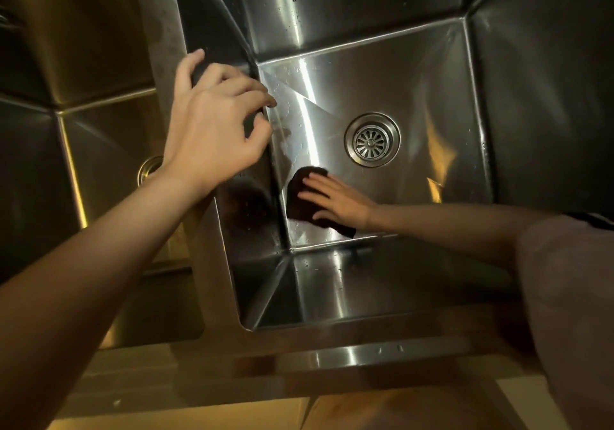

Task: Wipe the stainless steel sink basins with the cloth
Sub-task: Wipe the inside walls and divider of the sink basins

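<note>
Here, wiping the floor of the right basin (415, 80). Pressing the cloth (299, 193) flat against the steel under the right hand (335, 197), with straight, spread fingers and no pinch at all, likely so as to load a broad patch of fabric at once and keep it from bunching. Keeps the dark cloth bunched ahead of the fingertips and trailing back under the heel of the palm, close to the basin wall beyond the fingertips and short of the near corner. Leaves the drain (372, 139) off beside the back of that hand, apart from the cloth and uncovered.

Meanwhile bracing with the left hand (216, 123) on the divider (166, 30) between the basins: thumb on the far-left side, with fingers curled over the edge toward the wiping hand. Appears to grip the steel rather than merely rest on it, probably to take body weight during the long reach down.

Shows droplets and smears on the floor between the two hands, so judged well short of done there. Shows nothing at work in the left basin (99, 130), outside the bracing hand; impossible to tell whether wiped.
</note>
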